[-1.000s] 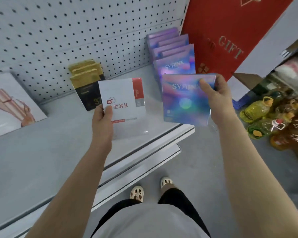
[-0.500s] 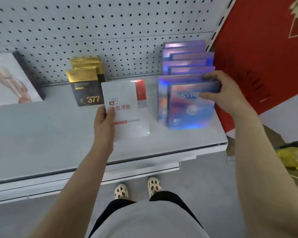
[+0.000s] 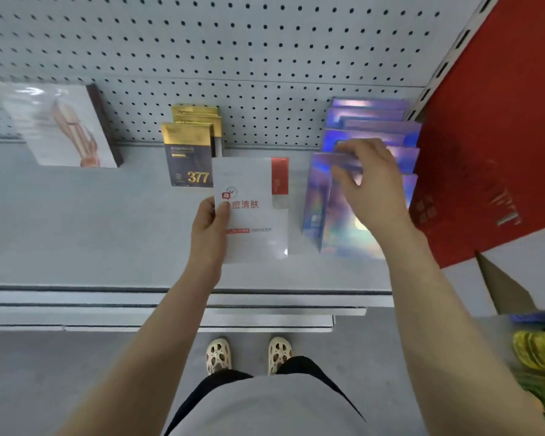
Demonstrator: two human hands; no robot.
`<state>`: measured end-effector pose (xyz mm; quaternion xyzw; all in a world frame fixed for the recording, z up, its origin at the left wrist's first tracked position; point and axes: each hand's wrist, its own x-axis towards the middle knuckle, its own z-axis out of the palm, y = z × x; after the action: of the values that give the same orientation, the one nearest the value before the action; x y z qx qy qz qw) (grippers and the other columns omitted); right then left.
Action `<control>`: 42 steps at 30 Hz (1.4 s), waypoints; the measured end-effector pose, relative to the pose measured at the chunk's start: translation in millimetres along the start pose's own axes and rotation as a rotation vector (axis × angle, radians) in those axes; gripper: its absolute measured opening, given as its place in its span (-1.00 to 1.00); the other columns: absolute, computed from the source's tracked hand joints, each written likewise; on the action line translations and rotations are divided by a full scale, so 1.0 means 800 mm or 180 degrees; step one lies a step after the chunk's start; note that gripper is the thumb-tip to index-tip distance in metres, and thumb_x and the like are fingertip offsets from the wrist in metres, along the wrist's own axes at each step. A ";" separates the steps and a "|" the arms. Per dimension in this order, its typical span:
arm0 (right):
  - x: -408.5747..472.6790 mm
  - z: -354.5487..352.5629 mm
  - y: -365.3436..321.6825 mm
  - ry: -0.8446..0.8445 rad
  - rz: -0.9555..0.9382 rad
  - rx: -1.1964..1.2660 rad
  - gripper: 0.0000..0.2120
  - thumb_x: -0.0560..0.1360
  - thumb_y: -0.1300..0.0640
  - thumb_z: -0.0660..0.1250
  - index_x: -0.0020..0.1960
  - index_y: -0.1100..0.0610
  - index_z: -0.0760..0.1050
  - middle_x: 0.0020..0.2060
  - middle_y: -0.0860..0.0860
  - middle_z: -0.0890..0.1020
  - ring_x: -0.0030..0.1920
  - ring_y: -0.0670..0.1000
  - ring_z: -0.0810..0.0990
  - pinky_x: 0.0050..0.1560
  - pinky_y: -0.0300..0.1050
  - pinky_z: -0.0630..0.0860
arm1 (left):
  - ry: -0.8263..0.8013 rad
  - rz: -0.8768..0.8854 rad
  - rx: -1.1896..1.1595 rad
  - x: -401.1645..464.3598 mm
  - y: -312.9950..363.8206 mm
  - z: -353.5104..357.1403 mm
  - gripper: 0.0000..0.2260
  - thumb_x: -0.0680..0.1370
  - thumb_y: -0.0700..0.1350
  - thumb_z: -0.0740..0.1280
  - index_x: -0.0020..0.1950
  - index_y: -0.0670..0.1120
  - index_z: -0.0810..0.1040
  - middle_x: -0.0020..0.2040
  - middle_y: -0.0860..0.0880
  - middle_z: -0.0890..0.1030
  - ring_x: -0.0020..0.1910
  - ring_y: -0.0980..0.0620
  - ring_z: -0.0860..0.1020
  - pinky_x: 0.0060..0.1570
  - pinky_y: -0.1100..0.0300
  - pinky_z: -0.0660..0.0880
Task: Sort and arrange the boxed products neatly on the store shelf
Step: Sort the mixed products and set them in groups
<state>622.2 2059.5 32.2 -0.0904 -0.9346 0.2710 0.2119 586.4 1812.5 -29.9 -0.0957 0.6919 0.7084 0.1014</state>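
My left hand [image 3: 209,229] grips a white box with a red corner stripe [image 3: 255,212] by its left edge, holding it upright over the grey shelf [image 3: 76,234]. To its right a row of iridescent purple boxes [image 3: 368,121] leans back toward the pegboard. My right hand [image 3: 370,180] hovers over the front purple box [image 3: 343,234], fingers loosely spread on its top edge. Whether those fingers pinch the box is unclear. Black and gold boxes marked 377 [image 3: 189,155] stand behind the white box.
A large white box with a picture [image 3: 60,127] leans on the pegboard [image 3: 233,58] at the left. A red gift panel [image 3: 491,136] bounds the shelf on the right. Yellow oil bottles [image 3: 538,350] and a cardboard flap [image 3: 504,291] sit on the floor at the right.
The front purple box now stands in the row on the shelf. My right hand has shifted from its right edge to its top, fingers loosened. The left hand still holds the white box.
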 end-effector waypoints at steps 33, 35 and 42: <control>0.204 0.435 -0.507 -0.1394 -0.0586 0.1551 -0.89 0.52 0.02 0.41 0.04 -0.07 0.56 -0.28 -0.13 0.49 -0.32 -0.24 0.44 -0.19 -0.32 0.44 | 0.0824 -0.0018 0.0781 0.234 0.069 -0.531 -0.62 0.60 -0.09 0.28 0.43 0.01 0.41 0.27 0.07 0.52 0.15 0.05 0.54 0.06 0.25 0.44; 0.215 0.453 -0.523 -0.1422 -0.0710 0.1528 -0.88 0.52 0.02 0.40 0.05 -0.05 0.56 -0.28 -0.17 0.47 -0.31 -0.24 0.44 -0.16 -0.28 0.47 | 0.0874 -0.0075 0.0856 0.245 0.069 -0.543 -0.61 0.61 -0.12 0.25 0.45 -0.02 0.41 0.30 0.05 0.52 0.17 0.02 0.55 0.15 0.14 0.47; 0.236 0.506 -0.576 -0.1351 -0.0966 0.1342 -0.89 0.54 0.04 0.37 0.07 -0.03 0.56 -0.27 -0.20 0.47 -0.27 -0.22 0.44 -0.14 -0.23 0.43 | 0.0825 -0.0220 0.0853 0.294 0.069 -0.592 -0.62 0.60 -0.17 0.22 0.42 -0.02 0.42 0.27 0.04 0.56 0.17 0.05 0.54 0.03 0.23 0.42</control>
<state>248.5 1538.0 39.4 0.1540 -0.8840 0.4365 0.0645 342.8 1340.9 -52.9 -0.1955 0.7836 0.5877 0.0476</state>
